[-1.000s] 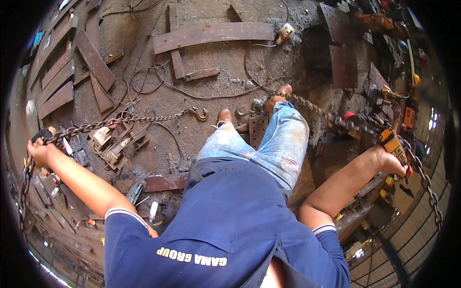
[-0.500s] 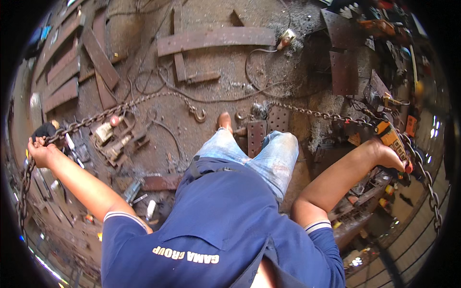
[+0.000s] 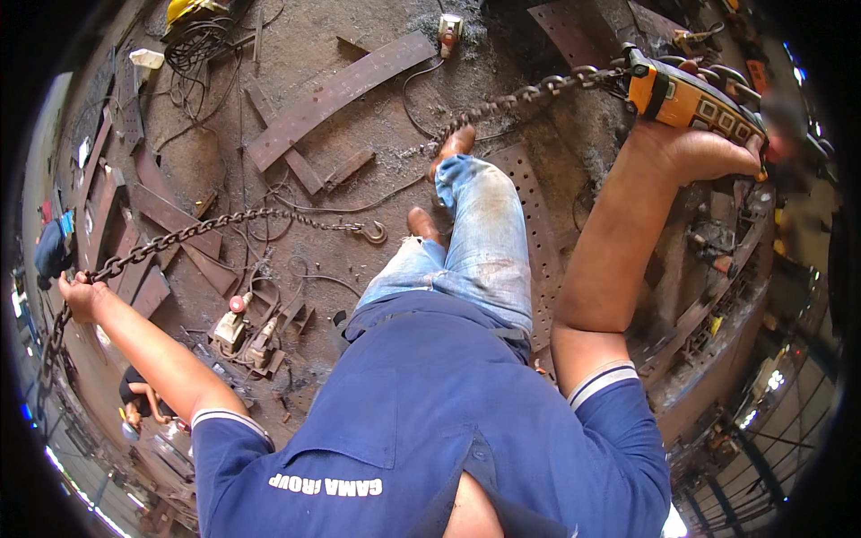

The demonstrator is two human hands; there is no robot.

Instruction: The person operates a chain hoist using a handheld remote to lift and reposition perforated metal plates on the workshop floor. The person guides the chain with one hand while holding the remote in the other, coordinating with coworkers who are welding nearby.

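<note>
My left hand (image 3: 81, 296) is closed around a heavy steel chain (image 3: 179, 238) at the far left. From there the chain slopes down to a hook (image 3: 373, 233) hanging left of my feet. On the right, my raised right hand (image 3: 686, 151) grips an orange-and-black handheld remote control (image 3: 695, 103) with a row of square buttons. A second chain (image 3: 538, 88) runs from beside the remote toward my leading boot (image 3: 456, 143); its lower end looks blurred. Whether my right fingers also hold this chain is hidden.
Steel plates lie about the floor, including a long one (image 3: 341, 99) ahead and a perforated one (image 3: 529, 202) beside my right leg. A power tool (image 3: 229, 332) with cables sits at left. Another person (image 3: 139, 399) bends at the lower left. A corded device (image 3: 450, 34) stands ahead.
My right hand has risen and moved inward with the remote, and the right chain swings up with it. One foot has stepped forward. My left hand keeps its chain; the view has turned.
</note>
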